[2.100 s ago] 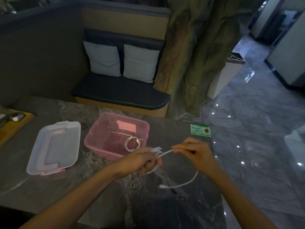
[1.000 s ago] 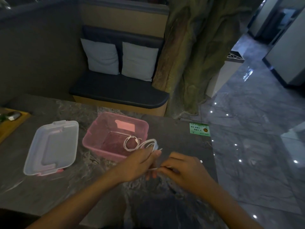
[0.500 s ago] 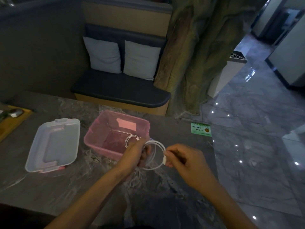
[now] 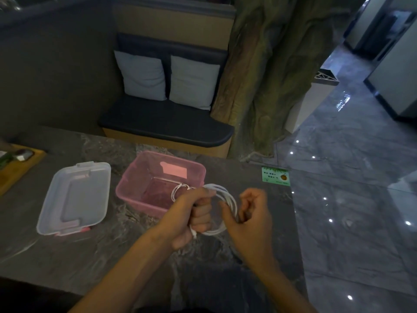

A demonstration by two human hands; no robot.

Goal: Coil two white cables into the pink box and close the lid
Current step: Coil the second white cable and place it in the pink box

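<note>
The open pink box point(image 4: 135, 177) stands on the dark marble table point(image 4: 67, 256). One coiled white cable point(image 4: 178, 190) lies inside it, near its right front corner. Just in front of the box's right side, my left hand point(image 4: 194, 213) is closed around the left side of a second white cable point(image 4: 228, 199), wound into a loop. My right hand point(image 4: 250, 213) pinches the loop's right side with its fingers curled. The clear lid point(image 4: 76, 197) lies flat on the table to the left of the box.
A wooden tray point(image 4: 20, 166) with small items sits at the table's far left. A green card point(image 4: 275, 176) lies near the table's right edge, where the table drops to a glossy floor. A cushioned bench point(image 4: 167, 123) stands behind the table.
The second cable, stretched between my hands with a tail on the table, has been wound into a full loop. Both hands now hold the loop close to the box.
</note>
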